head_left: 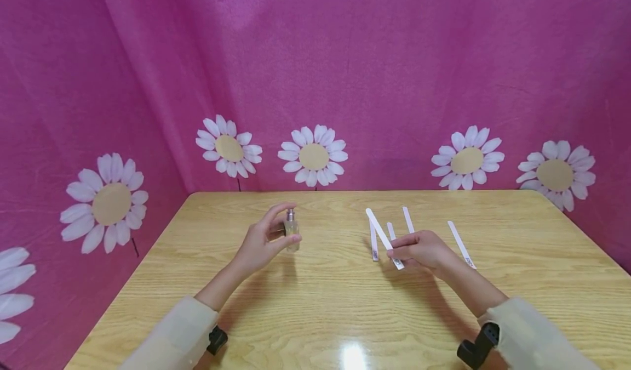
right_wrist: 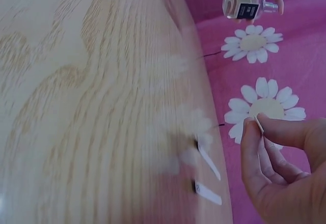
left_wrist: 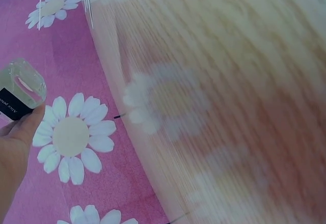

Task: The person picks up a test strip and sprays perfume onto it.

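Observation:
My left hand point(head_left: 263, 244) grips a small clear perfume bottle point(head_left: 291, 232) with a silver spray top, lifted upright above the wooden table point(head_left: 315, 304). In the left wrist view the bottle point(left_wrist: 19, 89) shows its black label beside my thumb. In the right wrist view the bottle point(right_wrist: 242, 4) appears far off at the top. My right hand point(head_left: 419, 249) pinches a white paper test strip point(head_left: 382, 234) that points up and to the left. The strip's edge point(right_wrist: 259, 124) sits between thumb and forefinger in the right wrist view.
Several more white strips point(head_left: 460, 244) lie on the table behind and right of my right hand; two strips point(right_wrist: 209, 183) show in the right wrist view. Pink cloth with white daisies point(head_left: 313, 156) hangs behind the table and to its left.

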`<state>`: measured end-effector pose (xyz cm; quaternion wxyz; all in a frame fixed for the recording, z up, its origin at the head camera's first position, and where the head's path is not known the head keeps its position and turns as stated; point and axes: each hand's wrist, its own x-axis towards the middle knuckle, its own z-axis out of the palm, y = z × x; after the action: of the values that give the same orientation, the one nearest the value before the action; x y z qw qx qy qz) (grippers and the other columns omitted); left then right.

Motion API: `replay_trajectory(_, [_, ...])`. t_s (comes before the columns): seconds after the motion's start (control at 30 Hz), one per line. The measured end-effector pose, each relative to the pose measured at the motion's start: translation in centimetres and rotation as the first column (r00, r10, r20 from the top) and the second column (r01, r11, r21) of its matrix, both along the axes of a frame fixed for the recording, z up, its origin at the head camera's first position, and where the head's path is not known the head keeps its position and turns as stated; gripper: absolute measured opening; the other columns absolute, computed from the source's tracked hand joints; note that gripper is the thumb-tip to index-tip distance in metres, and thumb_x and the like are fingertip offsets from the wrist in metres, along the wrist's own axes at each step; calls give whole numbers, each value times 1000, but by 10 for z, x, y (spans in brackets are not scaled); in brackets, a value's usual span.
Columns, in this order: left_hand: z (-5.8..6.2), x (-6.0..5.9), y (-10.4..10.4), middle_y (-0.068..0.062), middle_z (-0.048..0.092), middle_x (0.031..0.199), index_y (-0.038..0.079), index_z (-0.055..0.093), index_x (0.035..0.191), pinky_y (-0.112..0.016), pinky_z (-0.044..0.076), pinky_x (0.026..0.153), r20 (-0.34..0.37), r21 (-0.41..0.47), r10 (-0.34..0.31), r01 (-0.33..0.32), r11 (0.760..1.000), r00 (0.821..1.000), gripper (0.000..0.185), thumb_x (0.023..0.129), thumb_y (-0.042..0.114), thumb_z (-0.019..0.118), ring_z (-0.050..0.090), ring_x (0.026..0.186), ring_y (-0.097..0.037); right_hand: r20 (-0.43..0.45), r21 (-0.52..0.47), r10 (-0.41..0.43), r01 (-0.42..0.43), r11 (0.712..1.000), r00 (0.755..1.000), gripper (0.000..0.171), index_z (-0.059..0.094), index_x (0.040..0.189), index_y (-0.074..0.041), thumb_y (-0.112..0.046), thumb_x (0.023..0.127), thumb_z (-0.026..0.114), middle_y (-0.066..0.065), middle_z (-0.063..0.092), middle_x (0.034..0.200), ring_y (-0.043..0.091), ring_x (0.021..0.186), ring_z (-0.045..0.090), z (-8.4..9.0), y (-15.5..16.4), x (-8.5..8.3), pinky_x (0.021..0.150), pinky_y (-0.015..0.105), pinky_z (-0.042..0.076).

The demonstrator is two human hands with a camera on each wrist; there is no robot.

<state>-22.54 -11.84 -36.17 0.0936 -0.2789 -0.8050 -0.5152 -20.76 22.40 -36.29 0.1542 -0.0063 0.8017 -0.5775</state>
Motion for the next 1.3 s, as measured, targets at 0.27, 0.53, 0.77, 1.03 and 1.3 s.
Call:
replay_trajectory(0.27, [1, -2, 3, -19, 67, 119, 15, 47, 137, -36, 59, 88, -28, 1, -17, 17, 1000, 999, 60, 84, 8, 73, 69, 99, -27, -21, 69, -9, 10, 998, 1000, 35, 63, 109, 12, -10, 84, 70, -4, 71, 73, 5, 64, 61, 13, -13, -1, 60, 25, 56])
replay_trajectory(0.53, [0, -2, 5, -17, 71, 112, 14, 53, 133, -35, 59, 86, -93, 0, 0, 0, 1000, 996, 61, 78, 7, 78, 71, 92, -24, -107, 136, -18, 33, 990, 994, 33, 67, 105, 10, -10, 80, 74, -3, 72, 75, 5, 66, 63, 26, -31, 4, 64, 23, 57])
replay_trajectory(0.77, [-2, 0, 5, -17, 73, 107, 9, 57, 129, -33, 61, 81, -123, 47, 24, -18, 999, 992, 58, 76, 6, 80, 71, 89, -24, -127, 136, 27, -10, 991, 991, 28, 69, 101, 8, -9, 80, 74, 0, 73, 74, 5, 66, 65, 31, -49, 9, 65, 25, 59])
replay_trajectory(1.03, [-5, -1, 9, -18, 72, 110, 5, 61, 122, -30, 61, 77, -165, 65, 54, -44, 997, 985, 52, 73, 2, 81, 71, 90, -23, -118, 140, 48, -31, 990, 992, 23, 70, 99, 6, -9, 82, 73, 2, 74, 74, 5, 66, 65, 34, -59, 10, 64, 24, 59])
replay_trajectory(1.3, [-4, -1, 12, -16, 73, 107, 7, 65, 116, -30, 61, 79, -162, 78, 108, -97, 992, 981, 47, 72, 3, 82, 72, 91, -25, -122, 98, 47, -35, 995, 991, 25, 69, 100, 9, -6, 81, 72, 7, 74, 76, 6, 66, 67, 35, -62, 8, 63, 25, 60])
